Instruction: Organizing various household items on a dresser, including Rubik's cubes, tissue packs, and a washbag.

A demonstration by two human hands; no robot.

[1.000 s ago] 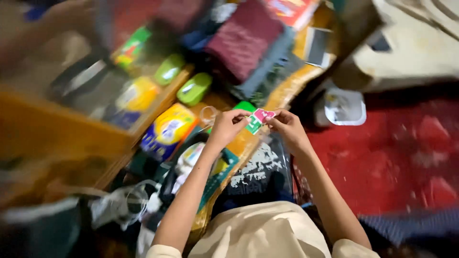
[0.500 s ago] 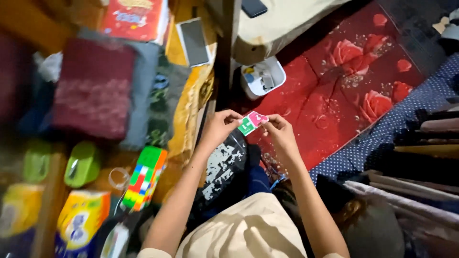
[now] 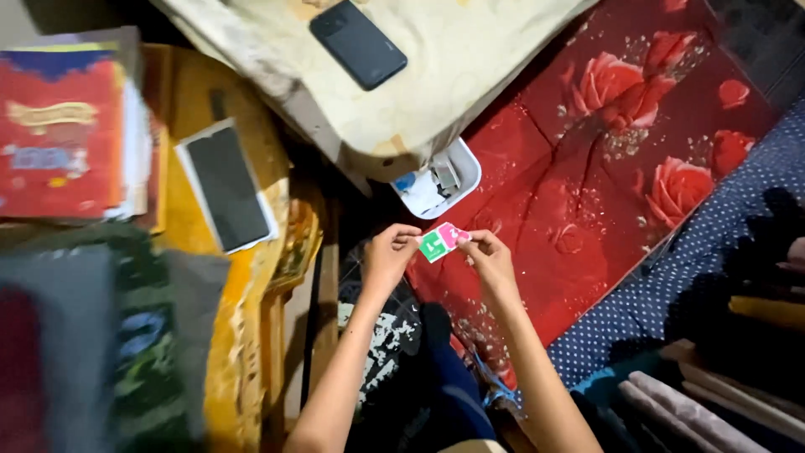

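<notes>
Between my two hands I hold a small pair of flat packets (image 3: 443,242), one green and one pink, joined side by side. My left hand (image 3: 390,256) pinches the green end and my right hand (image 3: 489,258) pinches the pink end. Both hands hover above a red floor mat with roses (image 3: 620,168), just below a small white tray (image 3: 457,172) holding small bits.
A black phone (image 3: 358,44) lies on a cream mattress (image 3: 453,59) at the top. At left, a wooden shelf (image 3: 251,277) carries a glass screen sheet (image 3: 226,186), a red book stack (image 3: 71,134) and folded cloth (image 3: 101,352). Dotted blue fabric (image 3: 696,285) lies at right.
The view has swung right and away from the cluttered shelf toward the mattress and red mat. My hands keep holding the packets, now farther from me.
</notes>
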